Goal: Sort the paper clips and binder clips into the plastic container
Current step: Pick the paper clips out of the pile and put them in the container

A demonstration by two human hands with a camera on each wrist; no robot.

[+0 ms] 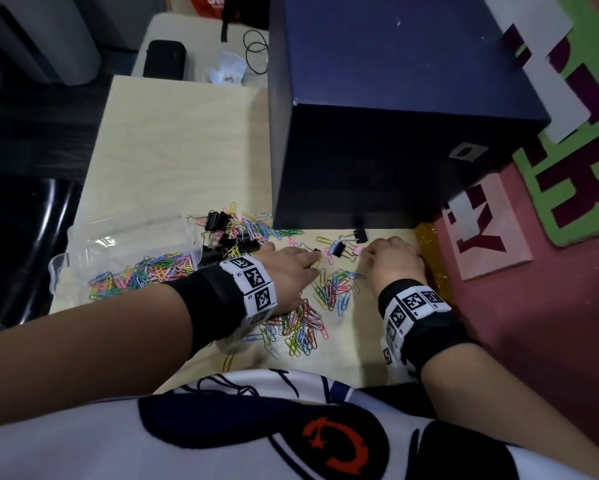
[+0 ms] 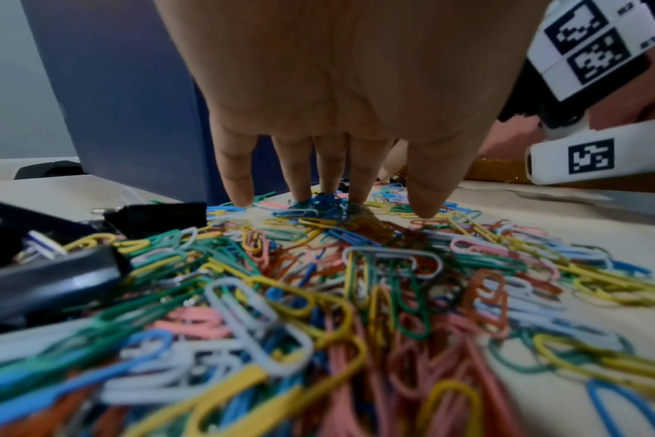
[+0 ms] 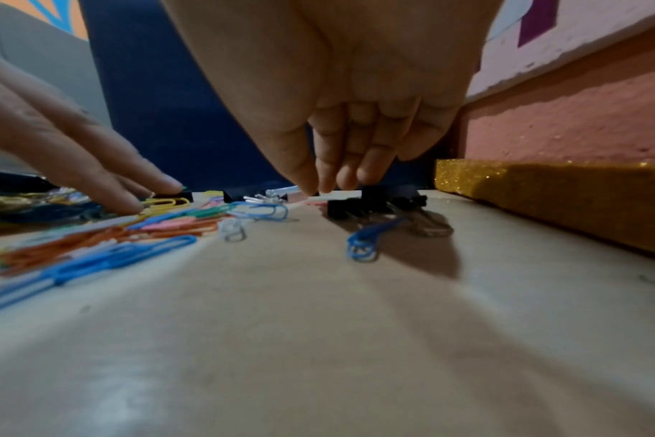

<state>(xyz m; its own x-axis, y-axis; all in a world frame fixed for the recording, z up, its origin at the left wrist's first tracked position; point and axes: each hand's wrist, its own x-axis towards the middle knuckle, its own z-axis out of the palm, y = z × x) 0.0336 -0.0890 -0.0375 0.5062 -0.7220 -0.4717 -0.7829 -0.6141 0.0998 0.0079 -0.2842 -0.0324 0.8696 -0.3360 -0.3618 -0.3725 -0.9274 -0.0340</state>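
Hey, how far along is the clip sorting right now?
Partly done: the plastic container already holds colored paper clips. The left hand presses on the loose paper clips; the right hand reaches a pink binder clip. The black binder clips remain outside.

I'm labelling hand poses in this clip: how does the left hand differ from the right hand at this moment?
The left hand lies with fingers stretched out and spread, tips pressing on the loose paper clips; the right hand has its fingers bunched downward, tips meeting at a small pink binder clip. The left hand sits over the dense pile; the right hand works near the gold glitter strip, where few clips lie. Both wear black wristbands with marker tags.
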